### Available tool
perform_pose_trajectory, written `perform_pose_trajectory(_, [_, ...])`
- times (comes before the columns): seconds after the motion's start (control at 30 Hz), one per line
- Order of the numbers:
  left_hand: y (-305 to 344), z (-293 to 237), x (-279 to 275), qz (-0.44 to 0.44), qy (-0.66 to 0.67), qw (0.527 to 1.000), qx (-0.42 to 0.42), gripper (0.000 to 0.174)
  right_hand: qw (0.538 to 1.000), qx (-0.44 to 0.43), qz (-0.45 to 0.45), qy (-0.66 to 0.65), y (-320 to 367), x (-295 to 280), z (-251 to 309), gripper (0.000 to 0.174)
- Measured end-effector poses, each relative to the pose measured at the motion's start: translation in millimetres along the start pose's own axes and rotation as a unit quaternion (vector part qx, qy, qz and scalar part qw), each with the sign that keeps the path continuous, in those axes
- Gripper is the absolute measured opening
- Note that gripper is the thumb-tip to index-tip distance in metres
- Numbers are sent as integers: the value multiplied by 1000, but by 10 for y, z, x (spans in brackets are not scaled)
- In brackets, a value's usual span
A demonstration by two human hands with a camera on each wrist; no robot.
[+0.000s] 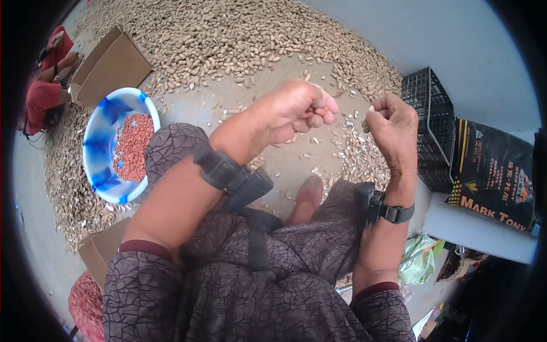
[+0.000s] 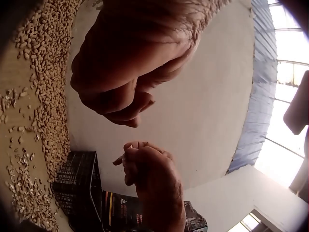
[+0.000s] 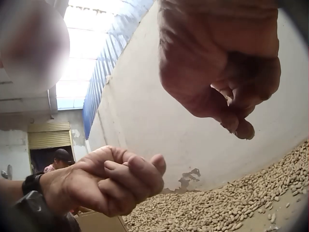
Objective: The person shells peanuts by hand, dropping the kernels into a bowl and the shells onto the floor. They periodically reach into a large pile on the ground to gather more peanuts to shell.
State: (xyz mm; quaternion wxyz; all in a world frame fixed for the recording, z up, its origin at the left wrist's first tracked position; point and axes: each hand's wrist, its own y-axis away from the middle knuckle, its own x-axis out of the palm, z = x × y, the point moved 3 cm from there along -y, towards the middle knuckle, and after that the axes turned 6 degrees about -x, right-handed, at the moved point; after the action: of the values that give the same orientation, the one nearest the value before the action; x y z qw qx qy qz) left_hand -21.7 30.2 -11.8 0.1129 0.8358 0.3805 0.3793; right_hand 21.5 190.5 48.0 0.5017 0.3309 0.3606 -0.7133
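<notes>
My left hand (image 1: 299, 111) is raised over the floor, its fingers curled in toward the palm. Between thumb and fingers shows a small reddish peanut kernel (image 1: 326, 110), mostly hidden. To its right, a short gap away, my right hand (image 1: 393, 126) pinches a pale peanut shell (image 1: 371, 108) between thumb and fingertips. The left wrist view also shows the right hand (image 2: 153, 171) with that whitish bit at its fingertips. In the right wrist view the left hand (image 3: 113, 180) appears with bent fingers, its contents covered.
Unshelled peanuts (image 1: 228, 40) lie heaped along the wall. At left stands a blue and white basin (image 1: 97, 157) holding reddish kernels (image 1: 135, 148), beside a cardboard box (image 1: 111, 68) and another person (image 1: 45, 97). A black crate (image 1: 430, 125) and a black sack (image 1: 493, 176) stand at right. Broken shells (image 1: 364, 154) litter the floor.
</notes>
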Motion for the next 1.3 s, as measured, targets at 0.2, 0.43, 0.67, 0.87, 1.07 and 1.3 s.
perform_pose_trajectory(0.2, [304,-222,-207,24,114,991,71,18,954,44,53,293,-53,-119,-574,23])
perform_pose_trajectory(0.43, [581,-340,-197,-13,84,990,112,18,962,12,226,153,-204,704,-875,31])
perform_pose_trajectory(0.67, [785,-413,-245,-53,54,986,148,20,935,-93,313,136,25,1987,-830,23])
perform_pose_trajectory(0.87, [901,-518,-390,-74,79,981,164,22,886,-112,381,240,280,2735,-1232,21])
perform_pose_trajectory(1.07, [883,-541,-380,-110,82,979,148,23,898,-114,351,238,438,2871,-1404,24])
perform_pose_trajectory(1.3, [819,-554,-426,-114,-39,973,197,23,914,-35,349,203,536,3293,-1828,21])
